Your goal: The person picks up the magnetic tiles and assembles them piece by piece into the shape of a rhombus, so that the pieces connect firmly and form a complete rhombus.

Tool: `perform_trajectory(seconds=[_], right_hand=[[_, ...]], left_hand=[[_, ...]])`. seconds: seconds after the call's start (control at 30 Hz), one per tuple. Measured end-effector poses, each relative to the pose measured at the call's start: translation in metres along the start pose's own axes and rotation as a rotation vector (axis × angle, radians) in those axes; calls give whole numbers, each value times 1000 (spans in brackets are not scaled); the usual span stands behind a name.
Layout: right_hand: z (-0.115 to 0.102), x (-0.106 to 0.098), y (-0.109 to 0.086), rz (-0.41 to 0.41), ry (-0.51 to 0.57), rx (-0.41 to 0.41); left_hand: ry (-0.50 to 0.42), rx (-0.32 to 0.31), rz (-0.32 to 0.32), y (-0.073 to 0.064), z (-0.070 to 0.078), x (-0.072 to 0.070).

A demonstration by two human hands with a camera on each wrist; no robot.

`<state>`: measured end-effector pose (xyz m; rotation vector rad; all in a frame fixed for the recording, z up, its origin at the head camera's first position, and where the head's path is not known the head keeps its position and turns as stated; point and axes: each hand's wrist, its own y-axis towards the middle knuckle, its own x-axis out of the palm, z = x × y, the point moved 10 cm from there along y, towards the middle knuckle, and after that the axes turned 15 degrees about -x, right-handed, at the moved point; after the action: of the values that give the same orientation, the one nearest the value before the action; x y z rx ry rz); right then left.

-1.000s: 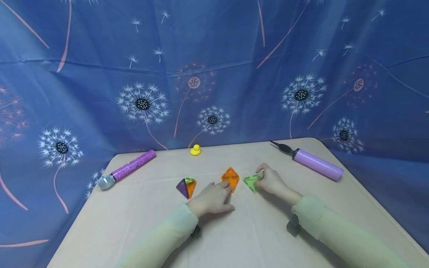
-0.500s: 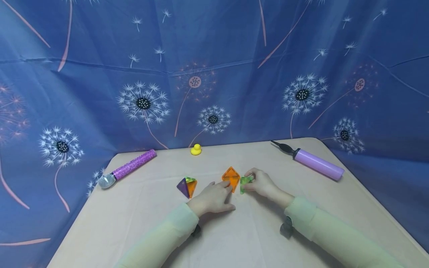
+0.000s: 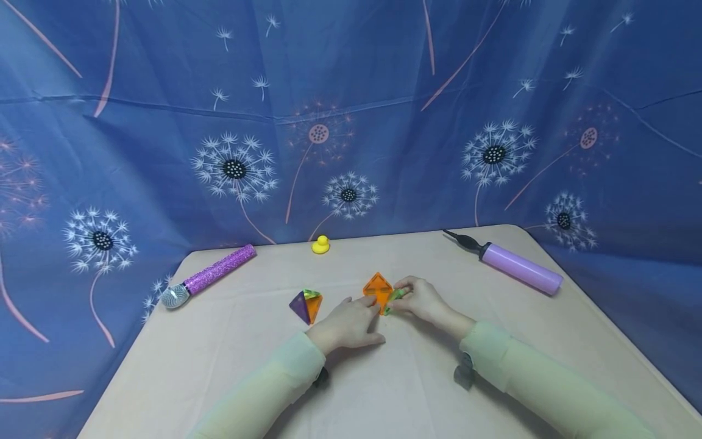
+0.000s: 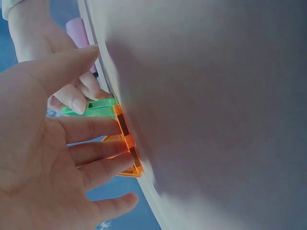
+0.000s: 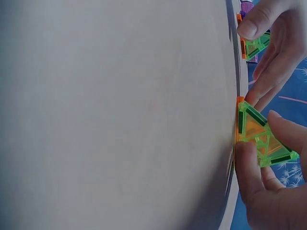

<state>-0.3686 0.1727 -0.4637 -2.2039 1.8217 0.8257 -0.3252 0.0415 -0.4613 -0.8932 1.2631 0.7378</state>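
Two orange triangular magnetic tiles [image 3: 378,283] lie flat on the table, edge to edge in a diamond. My left hand [image 3: 347,326] rests its straight fingertips on their near left side, thumb spread away. Between thumb and fingers, my right hand [image 3: 429,301] pinches a green triangular magnetic tile [image 5: 259,139]. That tile stands raised on edge, its lower side right at the orange tiles' right border. To the left of my left hand sits a small pyramid [image 3: 300,307] of purple, orange and green tiles.
A yellow rubber duck [image 3: 320,245] sits at the table's back edge. A glittery purple microphone [image 3: 219,270] lies at the left, and a lilac hand pump [image 3: 520,269] at the back right. Behind the table hangs a blue dandelion-print cloth [image 3: 384,152].
My right hand has moved left with the green tile, tipping it from nearly flat to upright, and brought it against the orange tiles. The left hand has stayed in place.
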Motion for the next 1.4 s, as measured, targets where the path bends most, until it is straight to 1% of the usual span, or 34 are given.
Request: perform_trajectory(seconds=[0.1,0.27,0.4,0.8,0.87,0.93,0.97,1.03,1.1,1.13,1.2,1.27,1.3,1.37,1.4], right_hand=[[1,2,3,-11,-11,0],[-5,1,9,-18,-107,-51],[-9,2,14,-17,-147,-88],[-9,9,21,-15,-154,-107],[-10,10,21,-32,-158,-131],[-10,12,22,-69,-148,-168],[-11,13,22,-93,-137,-189],[-11,15,23,-151,-107,-231],[-9,17,25,-203,-86,-257],[-8,17,25,-226,-81,-267],[-7,17,27,-258,-85,-270],[-5,16,28,-276,-89,-261],[-5,17,28,-286,-91,-261],[-4,17,29,-298,-93,-254],[-5,17,29,-302,-92,-254]], left_hand=[[-6,-4,-2,0,-1,0],[-10,-2,-2,-1,-1,0],[-4,2,1,-1,-1,0],[-6,-6,-5,-1,-1,0],[-7,-10,-8,-3,-1,0],[-21,2,2,-7,-2,-3],[-44,15,13,-10,-2,-6],[-118,50,51,-18,-5,-14],[-218,104,123,-28,-14,-29],[-269,124,165,-33,-22,-37],[-374,132,241,-42,-43,-54],[-460,106,293,-47,-69,-65],[-503,77,307,-49,-84,-69],[-586,18,309,-51,-113,-72],[-625,-8,300,-51,-126,-71]])
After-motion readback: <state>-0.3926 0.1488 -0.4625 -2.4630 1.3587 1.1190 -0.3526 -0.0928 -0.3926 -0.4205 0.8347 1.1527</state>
